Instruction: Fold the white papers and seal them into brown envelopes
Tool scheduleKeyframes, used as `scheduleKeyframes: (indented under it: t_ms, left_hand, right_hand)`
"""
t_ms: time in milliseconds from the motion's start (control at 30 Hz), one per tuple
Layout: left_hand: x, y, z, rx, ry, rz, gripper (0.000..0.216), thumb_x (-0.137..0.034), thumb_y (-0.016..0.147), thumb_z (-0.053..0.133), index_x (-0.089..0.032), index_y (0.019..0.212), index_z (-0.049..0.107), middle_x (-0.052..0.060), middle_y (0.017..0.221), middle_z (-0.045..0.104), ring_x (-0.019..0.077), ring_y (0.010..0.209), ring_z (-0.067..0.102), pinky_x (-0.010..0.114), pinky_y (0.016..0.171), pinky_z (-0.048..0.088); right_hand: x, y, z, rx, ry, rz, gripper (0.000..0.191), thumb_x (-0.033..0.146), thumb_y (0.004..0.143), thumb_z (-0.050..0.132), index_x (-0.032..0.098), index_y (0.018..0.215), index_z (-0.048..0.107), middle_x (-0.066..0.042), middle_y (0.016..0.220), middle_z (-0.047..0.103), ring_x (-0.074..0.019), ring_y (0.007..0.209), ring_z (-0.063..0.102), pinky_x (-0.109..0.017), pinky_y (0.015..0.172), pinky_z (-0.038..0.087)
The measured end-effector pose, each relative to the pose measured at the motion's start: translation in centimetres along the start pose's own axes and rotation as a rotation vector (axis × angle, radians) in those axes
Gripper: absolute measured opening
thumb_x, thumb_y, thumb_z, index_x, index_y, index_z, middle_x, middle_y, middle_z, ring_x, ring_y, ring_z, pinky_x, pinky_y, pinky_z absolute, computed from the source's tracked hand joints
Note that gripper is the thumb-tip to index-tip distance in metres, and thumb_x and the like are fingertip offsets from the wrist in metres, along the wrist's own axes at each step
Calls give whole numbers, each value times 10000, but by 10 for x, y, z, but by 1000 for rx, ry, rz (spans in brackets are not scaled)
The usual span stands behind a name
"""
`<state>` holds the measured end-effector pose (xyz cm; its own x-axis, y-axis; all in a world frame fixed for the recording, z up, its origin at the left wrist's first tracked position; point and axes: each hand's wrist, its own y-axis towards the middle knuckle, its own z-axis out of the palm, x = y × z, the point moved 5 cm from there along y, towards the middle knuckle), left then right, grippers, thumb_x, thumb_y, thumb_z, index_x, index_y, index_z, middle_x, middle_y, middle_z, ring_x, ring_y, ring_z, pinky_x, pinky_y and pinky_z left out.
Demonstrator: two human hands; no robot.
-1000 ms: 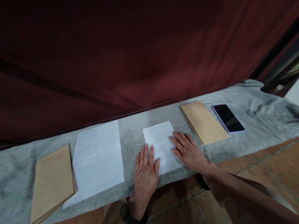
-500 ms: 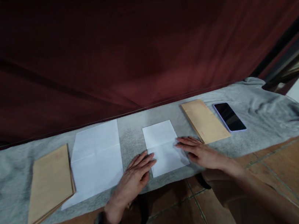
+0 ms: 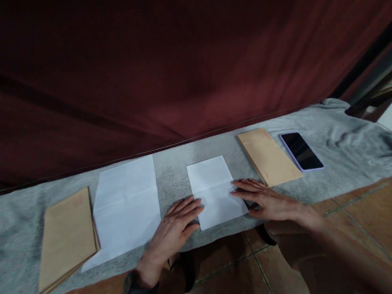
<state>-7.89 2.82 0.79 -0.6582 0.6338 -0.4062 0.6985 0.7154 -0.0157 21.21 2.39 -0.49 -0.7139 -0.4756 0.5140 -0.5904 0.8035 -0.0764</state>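
Note:
A small folded white paper point(image 3: 213, 189) lies on the grey cloth point(image 3: 171, 179) in front of me, with a crease across its middle. My left hand point(image 3: 173, 228) rests flat on the cloth, its fingertips touching the paper's left edge. On the other side, my right hand point(image 3: 267, 199) lies flat with its fingertips on the paper's right edge. Both hands have spread fingers and hold nothing. A dark watch sits on my left wrist.
A larger white sheet point(image 3: 126, 208) lies left of the folded paper, and a stack of brown envelopes point(image 3: 66, 238) further left. On the right lie one brown envelope point(image 3: 267, 156) and a black phone point(image 3: 300, 150). A dark red curtain point(image 3: 169, 58) hangs behind. Brown floor tiles point(image 3: 374, 219) lie below.
Both hands slid outward from on top of the paper to its left and right edges, and both forearms swung out sideways. The paper stays flat.

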Motion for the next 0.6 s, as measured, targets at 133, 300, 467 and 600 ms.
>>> scheduleKeyframes:
  t_ms: [133, 300, 467, 600]
  left_hand:
    - [-4, 1, 3, 17, -1, 4, 464, -258, 943, 617, -346, 1398, 580, 0, 1511, 540, 211, 1470, 400, 476, 1214, 337]
    - [-7, 1, 6, 38, -35, -7, 688, -118, 837, 630, -342, 1472, 493, 9, 1565, 468, 222, 1496, 353, 512, 1239, 272]
    - [-5, 2, 3, 5, 8, 7, 560, -215, 865, 674, -330, 1405, 576, 14, 1515, 535, 228, 1457, 423, 488, 1222, 322]
    - [-9, 2, -1, -32, 63, 30, 518, -241, 911, 641, -308, 1418, 566, 23, 1490, 562, 212, 1396, 504, 436, 1183, 401]
  right_hand:
    - [2, 2, -1, -61, -35, -27, 644, 204, 850, 683, 330, 1462, 526, -34, 1607, 404, -256, 1480, 359, -497, 1222, 290]
    - [-2, 7, 0, -114, -64, -47, 552, 105, 886, 595, 357, 1377, 611, -10, 1556, 481, -230, 1440, 427, -485, 1202, 328]
    - [0, 5, -3, -69, -30, -32, 611, 259, 863, 710, 331, 1446, 544, -38, 1594, 426, -255, 1470, 381, -492, 1222, 284]
    - [4, 2, -5, -23, -11, -14, 702, 392, 840, 756, 359, 1487, 485, -35, 1634, 354, -273, 1504, 317, -507, 1240, 234]
